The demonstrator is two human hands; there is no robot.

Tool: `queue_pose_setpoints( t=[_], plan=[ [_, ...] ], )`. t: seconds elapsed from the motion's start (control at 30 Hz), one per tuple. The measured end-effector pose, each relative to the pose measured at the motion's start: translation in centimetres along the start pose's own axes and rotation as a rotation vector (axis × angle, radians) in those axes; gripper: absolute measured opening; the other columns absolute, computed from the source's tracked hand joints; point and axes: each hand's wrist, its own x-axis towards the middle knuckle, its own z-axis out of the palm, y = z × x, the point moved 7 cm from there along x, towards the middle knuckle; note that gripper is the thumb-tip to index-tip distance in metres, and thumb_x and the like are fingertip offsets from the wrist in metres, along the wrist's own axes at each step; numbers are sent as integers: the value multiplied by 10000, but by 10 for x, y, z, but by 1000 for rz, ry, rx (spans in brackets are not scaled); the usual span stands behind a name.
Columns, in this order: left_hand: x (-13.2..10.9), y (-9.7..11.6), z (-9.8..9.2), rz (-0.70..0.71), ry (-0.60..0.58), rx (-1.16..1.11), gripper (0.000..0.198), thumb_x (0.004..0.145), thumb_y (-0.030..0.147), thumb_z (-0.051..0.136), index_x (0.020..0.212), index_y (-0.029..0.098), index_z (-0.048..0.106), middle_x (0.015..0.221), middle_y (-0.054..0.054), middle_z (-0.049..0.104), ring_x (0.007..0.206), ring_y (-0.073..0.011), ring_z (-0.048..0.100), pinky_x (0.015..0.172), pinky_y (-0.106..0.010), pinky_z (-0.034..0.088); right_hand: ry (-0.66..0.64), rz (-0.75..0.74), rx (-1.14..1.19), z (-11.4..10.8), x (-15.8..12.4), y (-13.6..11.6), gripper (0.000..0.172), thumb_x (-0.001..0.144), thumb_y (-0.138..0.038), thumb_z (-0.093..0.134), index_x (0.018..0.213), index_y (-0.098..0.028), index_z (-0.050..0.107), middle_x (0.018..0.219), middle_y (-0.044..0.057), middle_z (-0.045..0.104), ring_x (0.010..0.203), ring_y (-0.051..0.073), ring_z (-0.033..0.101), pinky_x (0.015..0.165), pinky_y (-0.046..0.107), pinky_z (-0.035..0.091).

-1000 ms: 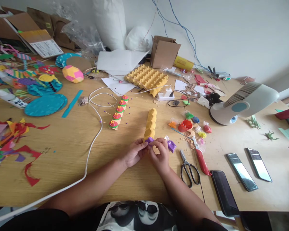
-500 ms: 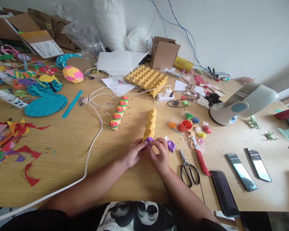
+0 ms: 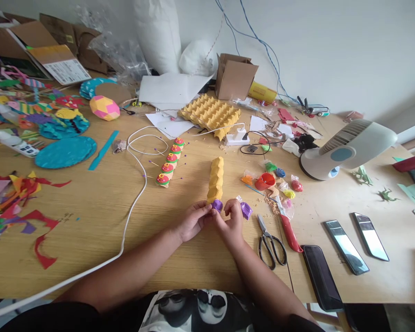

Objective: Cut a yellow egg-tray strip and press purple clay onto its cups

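Observation:
A yellow egg-carton strip (image 3: 216,177) lies on the table in front of me, its near end covered by purple clay (image 3: 217,205). My left hand (image 3: 195,220) is closed on that near end from the left, its thumb against the clay. On the right side, my right hand (image 3: 231,220) presses its thumb to the clay's lower edge while the index finger is curled and lifted off. Just right of it sits a packet of purple clay (image 3: 246,210). A finished-looking caterpillar strip (image 3: 170,163) with red and green humps and pins stands to the left.
Scissors (image 3: 271,244), a red-handled knife (image 3: 290,233) and several phones (image 3: 321,276) lie to the right. Beyond are a red cup (image 3: 264,181), clay packets and a white fan (image 3: 349,147). A white cable (image 3: 126,226) crosses the left side; a yellow egg tray (image 3: 210,113) lies behind.
My right index finger has lifted away from the purple clay, uncovering more of it. The clay now looks more spread over the strip's end. My left hand has barely moved.

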Motion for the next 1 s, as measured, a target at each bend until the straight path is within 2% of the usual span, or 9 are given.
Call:
queue_pose_setpoints(
  t=[0.2,0.5,1.0],
  plan=[
    [0,0,1,-19,-7,6,181,766,257,842,885,136,779,899,-58,766,814,-125,690,774,-212,545,-72,-5,55,6,0,1,285,898,-230,657,741,-228,419,739,-22,443,696,148,435,636,298,362],
    [1,-1,-2,-20,-24,19,192,809,266,811,933,124,773,923,-75,767,844,-131,696,780,-211,543,-54,153,167,10,-7,15,206,872,-238,666,852,-234,461,747,-38,444,648,124,438,606,274,388],
    [3,-1,-12,-25,44,-42,172,779,224,834,891,121,753,826,-41,726,720,-84,656,696,-169,545,-74,220,286,11,-7,20,170,896,-319,668,880,-221,530,789,-8,517,685,134,486,620,270,429]
  ],
)
